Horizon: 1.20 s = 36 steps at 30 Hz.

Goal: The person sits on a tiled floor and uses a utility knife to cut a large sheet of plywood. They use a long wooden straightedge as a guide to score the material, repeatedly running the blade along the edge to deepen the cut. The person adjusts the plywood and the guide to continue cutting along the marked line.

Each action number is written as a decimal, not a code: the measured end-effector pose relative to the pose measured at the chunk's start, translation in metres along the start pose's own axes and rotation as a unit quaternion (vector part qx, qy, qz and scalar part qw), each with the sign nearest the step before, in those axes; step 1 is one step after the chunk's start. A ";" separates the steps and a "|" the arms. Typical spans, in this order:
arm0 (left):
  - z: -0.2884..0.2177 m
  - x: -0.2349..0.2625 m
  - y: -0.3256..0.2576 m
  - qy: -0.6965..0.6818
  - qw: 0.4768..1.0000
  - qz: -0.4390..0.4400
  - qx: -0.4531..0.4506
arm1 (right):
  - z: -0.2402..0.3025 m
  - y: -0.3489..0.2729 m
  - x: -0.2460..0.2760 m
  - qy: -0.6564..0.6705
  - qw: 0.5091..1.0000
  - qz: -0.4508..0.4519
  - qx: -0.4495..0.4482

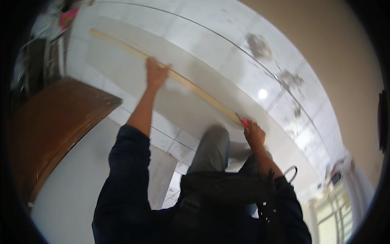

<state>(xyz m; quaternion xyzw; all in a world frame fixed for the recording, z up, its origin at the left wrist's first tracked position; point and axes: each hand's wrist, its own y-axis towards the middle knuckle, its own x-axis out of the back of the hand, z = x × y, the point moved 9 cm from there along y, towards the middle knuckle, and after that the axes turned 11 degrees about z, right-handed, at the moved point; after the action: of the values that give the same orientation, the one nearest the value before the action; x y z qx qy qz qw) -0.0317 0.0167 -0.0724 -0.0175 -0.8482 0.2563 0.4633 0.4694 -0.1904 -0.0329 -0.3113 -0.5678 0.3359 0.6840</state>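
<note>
Pressing a long wooden straightedge [178, 77] flat against a large pale tile [211, 101] lying on the tiled floor [227, 36], the left hand [155, 73] is resting with fingers spread over the strip near its middle. The right hand [255, 135] is closing around a red-tipped marking or scoring tool [243, 120], its tip sitting at the near end of the straightedge. Whether a line is already running along the strip cannot be told, so the pass appears to be at one end; a brown wooden board [53, 122] is lying to the left.
</note>
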 end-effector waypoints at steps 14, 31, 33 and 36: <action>-0.078 -0.163 -0.153 -0.038 0.986 0.136 0.090 | -0.506 -0.339 -0.207 0.226 0.787 -0.175 -0.547; -0.103 -0.198 -0.167 0.039 0.927 0.321 0.192 | -0.367 -0.190 -0.158 0.325 0.909 -0.166 -0.201; -0.093 -0.188 -0.174 0.014 0.961 0.229 0.153 | -0.365 -0.187 -0.152 0.304 0.917 -0.169 -0.196; -0.121 -0.201 -0.199 0.014 0.974 0.213 0.081 | -0.376 -0.198 -0.180 0.294 0.917 -0.189 -0.192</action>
<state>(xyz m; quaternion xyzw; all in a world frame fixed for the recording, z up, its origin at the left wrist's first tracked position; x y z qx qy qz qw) 0.2205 -0.1593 -0.0858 -0.1641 -0.7947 0.4165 0.4100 0.8382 -0.4685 -0.0358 -0.4079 -0.4432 -0.0219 0.7979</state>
